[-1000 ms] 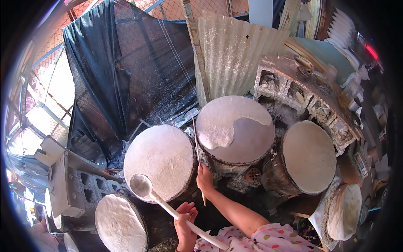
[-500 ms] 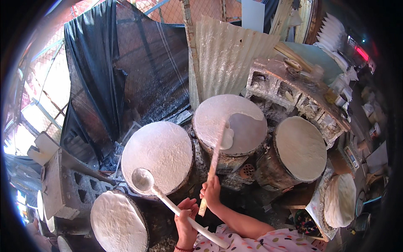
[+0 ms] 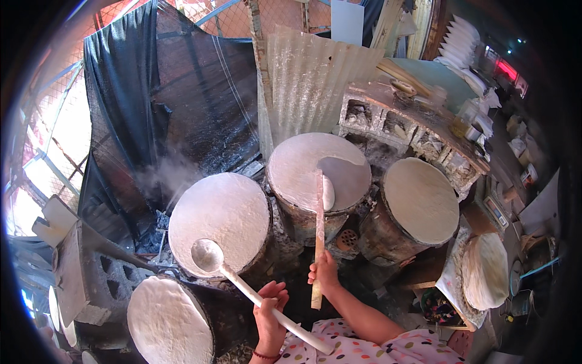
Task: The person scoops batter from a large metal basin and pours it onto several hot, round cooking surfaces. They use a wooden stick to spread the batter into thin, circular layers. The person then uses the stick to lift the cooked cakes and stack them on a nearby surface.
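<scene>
My left hand (image 3: 271, 312) grips the pale handle of a long ladle (image 3: 209, 258), its white-coated bowl over the left round griddle (image 3: 218, 209). My right hand (image 3: 322, 272) is closed on a flat wooden stick (image 3: 319, 236), whose far end lies in a lump of wet batter (image 3: 328, 193) on the middle griddle (image 3: 291, 158). A creamy layer covers much of that griddle; a curved grey patch shows at its right. Pale coated rounds also top the right drum (image 3: 421, 200) and the lower-left drum (image 3: 167, 315).
Concrete blocks (image 3: 388, 124) with a board on top stand behind the right drum, others (image 3: 115, 276) at left. A stack of pale thin rounds (image 3: 485, 270) sits at lower right. Dark sheeting (image 3: 121, 97) and corrugated metal (image 3: 303, 85) back the drums. Faint steam rises behind.
My right hand and stick swung right from the middle griddle's left edge onto its surface; the batter lump shifted rightward. The view shifted slightly, and steam now shows behind the left griddle.
</scene>
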Motion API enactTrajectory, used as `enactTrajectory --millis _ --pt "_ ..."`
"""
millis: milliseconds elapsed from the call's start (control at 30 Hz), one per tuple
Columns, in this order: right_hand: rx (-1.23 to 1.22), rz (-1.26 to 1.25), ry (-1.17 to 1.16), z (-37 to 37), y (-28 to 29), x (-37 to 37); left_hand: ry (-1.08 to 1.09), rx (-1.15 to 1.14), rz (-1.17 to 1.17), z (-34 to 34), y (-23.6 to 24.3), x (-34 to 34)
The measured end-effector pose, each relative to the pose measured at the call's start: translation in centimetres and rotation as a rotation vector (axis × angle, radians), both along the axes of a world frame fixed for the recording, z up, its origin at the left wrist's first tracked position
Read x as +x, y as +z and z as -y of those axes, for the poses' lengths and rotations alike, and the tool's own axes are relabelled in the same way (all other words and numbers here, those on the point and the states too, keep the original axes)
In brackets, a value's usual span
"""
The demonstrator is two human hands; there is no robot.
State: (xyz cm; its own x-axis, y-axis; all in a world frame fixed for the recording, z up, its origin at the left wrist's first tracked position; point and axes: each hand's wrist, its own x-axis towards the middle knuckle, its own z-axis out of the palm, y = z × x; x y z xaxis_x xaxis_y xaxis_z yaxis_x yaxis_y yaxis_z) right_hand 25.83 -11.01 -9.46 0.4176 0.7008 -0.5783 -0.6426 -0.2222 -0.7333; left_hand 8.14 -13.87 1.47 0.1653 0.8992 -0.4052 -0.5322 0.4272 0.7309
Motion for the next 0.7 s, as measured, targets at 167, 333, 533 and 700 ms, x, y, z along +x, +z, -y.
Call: enactTrajectory --millis 167,333,533,700 --pt "0.01 0.163 -0.008 -0.2 1.0 2.6 -0.033 -0.021 0.029 0.4 0.4 0.5" --pt "-0.031 0.6 0.276 1.3 -1.3 2.1 -0.05 -0.02 0.026 0.1 0.6 1.9" --pt "-0.195 0.537 0.254 4.8 0.0 8.6 -0.044 -0.016 0.021 0.1 1.0 3.6" --pt "-0.175 0.357 0.18 3.5 0.7 12.6 -0.053 -0.032 0.02 0.4 0.8 5.6"
